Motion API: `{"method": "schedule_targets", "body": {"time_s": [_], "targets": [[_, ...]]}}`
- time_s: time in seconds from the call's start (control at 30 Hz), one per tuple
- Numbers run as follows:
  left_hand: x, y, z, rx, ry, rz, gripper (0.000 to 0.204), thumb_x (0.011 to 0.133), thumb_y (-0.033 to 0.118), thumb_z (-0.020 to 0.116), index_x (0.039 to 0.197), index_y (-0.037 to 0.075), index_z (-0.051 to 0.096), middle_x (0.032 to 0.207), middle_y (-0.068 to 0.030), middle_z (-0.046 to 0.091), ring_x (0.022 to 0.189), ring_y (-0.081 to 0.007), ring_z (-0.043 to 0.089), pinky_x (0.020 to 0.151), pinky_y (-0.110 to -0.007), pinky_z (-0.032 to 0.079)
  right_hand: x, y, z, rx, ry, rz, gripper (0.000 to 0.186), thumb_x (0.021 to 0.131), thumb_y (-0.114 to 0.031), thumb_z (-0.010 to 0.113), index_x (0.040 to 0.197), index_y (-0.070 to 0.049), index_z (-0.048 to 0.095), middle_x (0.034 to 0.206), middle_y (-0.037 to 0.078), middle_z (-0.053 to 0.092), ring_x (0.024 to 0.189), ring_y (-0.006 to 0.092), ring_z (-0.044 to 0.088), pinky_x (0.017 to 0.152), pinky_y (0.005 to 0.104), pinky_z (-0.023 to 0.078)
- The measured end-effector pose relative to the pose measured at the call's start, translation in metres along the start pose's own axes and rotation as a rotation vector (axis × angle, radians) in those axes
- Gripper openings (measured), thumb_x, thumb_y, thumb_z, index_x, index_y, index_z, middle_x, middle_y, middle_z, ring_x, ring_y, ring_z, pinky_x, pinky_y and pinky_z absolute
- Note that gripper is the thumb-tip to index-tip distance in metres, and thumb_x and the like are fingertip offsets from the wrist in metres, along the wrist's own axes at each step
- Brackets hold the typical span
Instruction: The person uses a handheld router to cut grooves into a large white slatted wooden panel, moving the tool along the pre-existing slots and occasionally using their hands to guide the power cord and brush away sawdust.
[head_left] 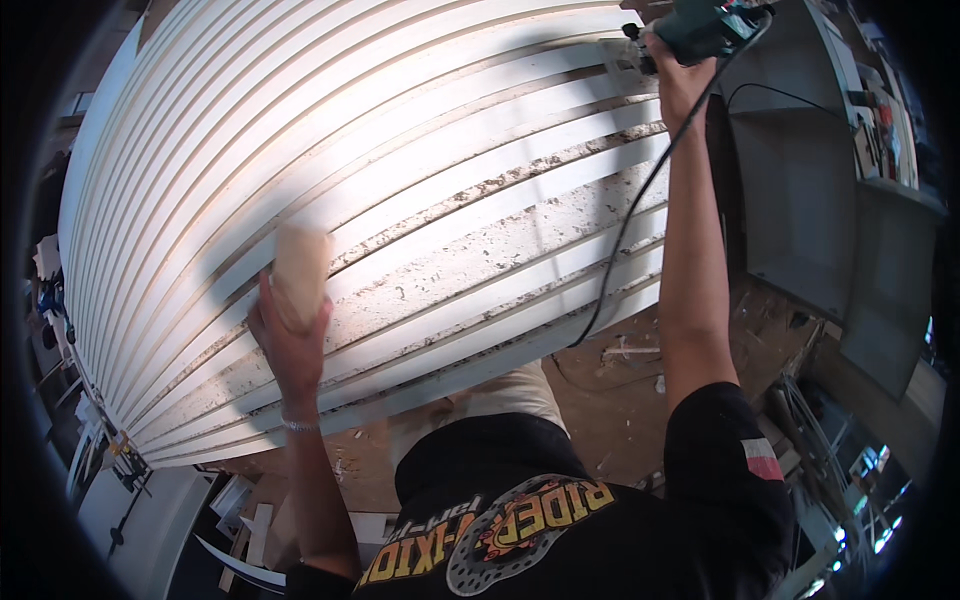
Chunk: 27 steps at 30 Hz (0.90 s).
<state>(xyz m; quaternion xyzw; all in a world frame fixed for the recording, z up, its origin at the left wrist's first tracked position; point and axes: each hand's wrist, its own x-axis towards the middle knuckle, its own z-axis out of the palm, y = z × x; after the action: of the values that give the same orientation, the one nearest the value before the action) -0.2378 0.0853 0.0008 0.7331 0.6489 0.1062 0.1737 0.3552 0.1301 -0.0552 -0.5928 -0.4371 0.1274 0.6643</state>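
A large white slatted panel (pixel 400 120) fills the upper middle, with shavings and speckled dust along its lower grooves. My left hand (pixel 295 340) grips a pale rectangular wooden block (pixel 300 260) over the lower left of the slats; the block is blurred. At the top right, my right hand (pixel 680 70) holds a dark green power tool (pixel 705 30) at the panel's right edge, where a clear plate (pixel 625 68) shows under it. A black cord (pixel 632 215) runs down from the tool across the slats.
Grey boxy cabinets (pixel 795 240) stand right of the panel, holding assorted small items at the top. Below are a littered brown floor (pixel 610 370) and a jumble of offcuts (pixel 800 420) at lower right. Grey boards (pixel 135 515) and white pieces (pixel 255 530) lie at lower left.
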Motion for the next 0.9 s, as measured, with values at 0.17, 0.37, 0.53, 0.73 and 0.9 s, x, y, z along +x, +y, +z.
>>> {"method": "schedule_targets", "body": {"time_s": [0.17, 0.37, 0.53, 0.73, 0.9], "targets": [[-0.085, -0.018, 0.002, -0.047, -0.047, -0.065, 0.094, 0.080, 0.020, 0.089, 0.157, 0.006, 0.038, 0.147, -0.0240, 0.041, 0.138, -0.0414, 0.040, 0.116, -0.053, 0.036, -0.009, -0.019, 0.019, -0.144, -0.024, -0.011, 0.020, 0.087, -0.011, 0.080, 0.102, -0.002, 0.069, 0.095, 0.002, 0.070, 0.088, 0.0129, 0.064, 0.082, 0.0315, 0.053], [-0.081, 0.016, 0.013, -0.103, 0.065, 0.159, 0.084, 0.082, 0.010, 0.085, 0.154, 0.002, 0.043, 0.156, -0.0225, 0.039, 0.143, -0.0411, 0.041, 0.119, -0.052, 0.035, -0.026, -0.034, 0.052, 0.112, -0.029, 0.196, 0.023, 0.092, -0.013, 0.075, 0.110, -0.003, 0.064, 0.095, 0.005, 0.066, 0.079, 0.0163, 0.065, 0.065, 0.0322, 0.051], [-0.071, 0.126, 0.048, -0.814, -0.339, 0.182, 0.084, 0.087, 0.020, 0.085, 0.155, 0.000, 0.040, 0.151, -0.0200, 0.050, 0.140, -0.0304, 0.050, 0.111, -0.046, 0.047, -0.045, -0.056, 0.077, 0.198, -0.144, 0.164, 0.021, 0.091, -0.009, 0.071, 0.109, 0.000, 0.063, 0.091, 0.006, 0.065, 0.076, 0.0157, 0.064, 0.062, 0.0313, 0.051], [-0.086, 0.183, 0.084, -1.379, -1.035, 0.095, 0.067, 0.099, 0.032, 0.074, 0.150, 0.001, 0.044, 0.138, -0.0176, 0.064, 0.132, -0.0287, 0.059, 0.111, -0.043, 0.046, -0.065, -0.057, 0.112, 0.160, -0.202, 0.090, 0.025, 0.087, -0.011, 0.078, 0.108, -0.001, 0.067, 0.097, 0.003, 0.069, 0.086, 0.0140, 0.064, 0.080, 0.0314, 0.052], [-0.129, 0.133, 0.051, -1.164, -1.262, 0.078, 0.051, 0.099, 0.032, 0.071, 0.137, 0.000, 0.057, 0.134, -0.0201, 0.065, 0.132, -0.0332, 0.059, 0.112, -0.042, 0.044, -0.088, -0.080, 0.143, 0.145, -0.274, 0.106, 0.029, 0.085, -0.008, 0.080, 0.109, -0.002, 0.065, 0.100, 0.004, 0.069, 0.091, 0.0141, 0.066, 0.085, 0.0307, 0.053]]}}
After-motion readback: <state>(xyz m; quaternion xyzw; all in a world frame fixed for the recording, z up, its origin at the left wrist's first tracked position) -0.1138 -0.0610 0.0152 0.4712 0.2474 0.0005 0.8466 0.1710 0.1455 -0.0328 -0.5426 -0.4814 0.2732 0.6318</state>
